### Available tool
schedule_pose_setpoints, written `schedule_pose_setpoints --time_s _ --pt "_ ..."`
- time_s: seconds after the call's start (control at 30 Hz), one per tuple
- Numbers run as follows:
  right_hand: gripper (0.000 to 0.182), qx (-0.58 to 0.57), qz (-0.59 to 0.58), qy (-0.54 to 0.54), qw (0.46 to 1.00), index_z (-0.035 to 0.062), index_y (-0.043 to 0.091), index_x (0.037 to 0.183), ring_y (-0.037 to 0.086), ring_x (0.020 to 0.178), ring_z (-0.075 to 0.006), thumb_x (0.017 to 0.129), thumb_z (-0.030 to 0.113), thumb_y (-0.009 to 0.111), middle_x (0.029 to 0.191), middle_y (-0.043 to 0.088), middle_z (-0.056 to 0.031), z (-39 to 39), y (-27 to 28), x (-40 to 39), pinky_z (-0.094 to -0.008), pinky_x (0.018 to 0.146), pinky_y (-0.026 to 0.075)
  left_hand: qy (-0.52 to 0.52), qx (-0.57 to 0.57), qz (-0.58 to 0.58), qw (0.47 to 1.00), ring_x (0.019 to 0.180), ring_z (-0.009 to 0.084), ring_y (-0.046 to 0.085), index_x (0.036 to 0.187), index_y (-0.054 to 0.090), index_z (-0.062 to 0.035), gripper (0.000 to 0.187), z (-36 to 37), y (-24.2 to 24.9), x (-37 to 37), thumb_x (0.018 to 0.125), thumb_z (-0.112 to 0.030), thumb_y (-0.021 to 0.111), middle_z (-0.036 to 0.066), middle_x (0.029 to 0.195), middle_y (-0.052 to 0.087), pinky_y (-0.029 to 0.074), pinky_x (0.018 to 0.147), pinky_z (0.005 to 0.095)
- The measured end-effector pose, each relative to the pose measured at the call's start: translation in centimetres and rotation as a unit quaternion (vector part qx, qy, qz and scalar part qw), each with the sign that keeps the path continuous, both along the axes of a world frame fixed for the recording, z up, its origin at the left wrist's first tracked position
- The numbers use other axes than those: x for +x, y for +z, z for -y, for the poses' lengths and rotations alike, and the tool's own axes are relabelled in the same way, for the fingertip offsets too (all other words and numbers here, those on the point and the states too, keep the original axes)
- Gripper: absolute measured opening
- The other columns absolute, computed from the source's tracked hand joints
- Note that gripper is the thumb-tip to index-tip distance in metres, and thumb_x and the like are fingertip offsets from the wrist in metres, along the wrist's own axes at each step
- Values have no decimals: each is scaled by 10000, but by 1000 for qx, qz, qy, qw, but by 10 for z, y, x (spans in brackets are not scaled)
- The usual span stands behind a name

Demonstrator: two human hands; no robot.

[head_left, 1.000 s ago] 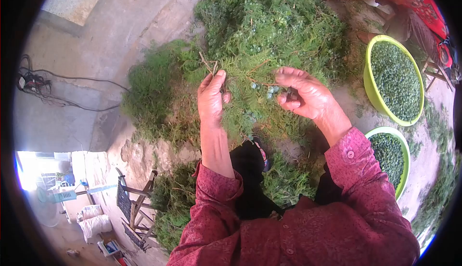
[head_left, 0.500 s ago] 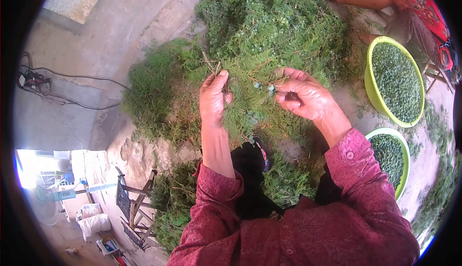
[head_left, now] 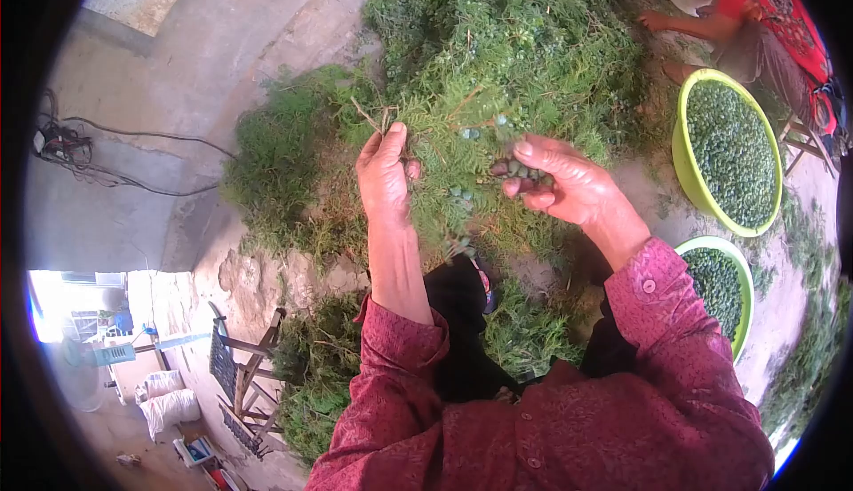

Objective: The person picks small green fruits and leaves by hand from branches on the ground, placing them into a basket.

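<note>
My left hand (head_left: pixel 386 175) is closed on the woody stem end of a green conifer branch (head_left: pixel 435 149), thumb pressed against the fingers. Bluish-green cones (head_left: pixel 469 134) dot the branch, several of them near its right side. Just right of the branch is my right hand (head_left: pixel 564 180), palm turned up and fingers curled around several picked green cones (head_left: pixel 524 172). Below and beyond both hands lies a big heap of cut conifer branches (head_left: pixel 506 38), with cones among the foliage.
Two lime-green basins, an upper basin (head_left: pixel 682 149) and a lower basin (head_left: pixel 748 300), hold many green cones at the right. A co-worker in a red shirt (head_left: pixel 782 11) sits at the top right. A folding chair (head_left: pixel 244 367) stands lower left; cables (head_left: pixel 80 158) lie at the left.
My right hand has turned palm up and come slightly away from the branch, showing cones in its fingers. My left hand has shifted slightly left with the branch.
</note>
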State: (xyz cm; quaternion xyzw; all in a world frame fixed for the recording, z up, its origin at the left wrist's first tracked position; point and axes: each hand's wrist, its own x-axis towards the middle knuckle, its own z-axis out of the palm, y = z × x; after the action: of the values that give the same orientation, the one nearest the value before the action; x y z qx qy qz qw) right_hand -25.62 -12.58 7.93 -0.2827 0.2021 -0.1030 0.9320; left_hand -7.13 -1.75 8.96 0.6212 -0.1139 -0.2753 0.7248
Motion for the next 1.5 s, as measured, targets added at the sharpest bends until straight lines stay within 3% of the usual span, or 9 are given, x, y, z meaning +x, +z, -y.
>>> schedule_pose_setpoints --time_s 0.33,0.53,0.6,0.7,0.87,1.0,1.23,1.43,1.5 --pt "265 53 -33 -74 995 8 504 910 459 509 -114 797 206 638 805 489 -61 -6 11 13 -178 338 257 1 -14 10 1000 498 67 416 845 577 -44 129 6 2 -16 780 -137 637 4 725 549 312 387 221" --pt "149 27 -56 -53 997 -7 525 873 448 478 -103 802 105 592 714 523 -74 -6 -2 12 -184 332 246 19 -8 23 1000 499 67 427 863 570 -35 163 6 8 -17 778 -154 643 7 723 547 323 395 214" --pt "79 -6 -32 37 999 -11 536 817 447 466 -104 786 52 572 678 528 -78 -7 -5 7 -187 330 251 116 74 26 990 522 64 442 885 567 -32 174 6 18 -22 777 -147 640 5 726 546 324 397 209" --pt "41 -12 -20 56 998 -11 536 766 454 464 -107 771 22 560 658 530 -73 -5 -2 -8 -185 331 259 63 8 11 998 570 70 459 899 566 -30 181 -12 3 14 779 -147 636 1 741 546 333 416 212" --pt "278 23 -6 3 1000 10 513 926 507 577 -89 755 154 678 800 538 -59 -5 -6 3 -142 370 321 37 5 14 999 552 75 450 882 568 -36 169 0 -2 0 789 -163 629 -3 736 545 329 419 219" --pt "342 47 -2 -52 998 1 481 969 503 569 -91 743 145 692 831 522 -48 -8 1 16 -147 365 318 13 5 20 1000 550 65 445 872 578 -42 153 12 7 -26 792 -164 624 -13 732 544 329 421 213" --pt "485 -75 -115 -130 982 -33 424 1000 472 505 -97 685 153 742 768 504 -67 -9 3 28 -180 356 293 -3 -36 36 999 508 55 421 855 585 -49 122 16 2 -33 792 -146 623 -29 697 534 325 400 202" --pt "205 -68 -186 -154 968 -37 502 841 402 446 -76 750 90 637 655 495 -51 -16 12 23 -194 343 245 35 19 34 999 505 59 418 866 583 -40 128 12 11 -30 798 -143 615 -24 682 523 320 394 200" --pt "84 -25 -45 -18 999 -21 526 782 372 431 -63 777 47 576 630 489 -40 -9 -3 14 -193 340 226 74 51 36 995 504 60 417 871 582 -38 142 5 9 -17 803 -158 612 -19 680 520 318 394 202"
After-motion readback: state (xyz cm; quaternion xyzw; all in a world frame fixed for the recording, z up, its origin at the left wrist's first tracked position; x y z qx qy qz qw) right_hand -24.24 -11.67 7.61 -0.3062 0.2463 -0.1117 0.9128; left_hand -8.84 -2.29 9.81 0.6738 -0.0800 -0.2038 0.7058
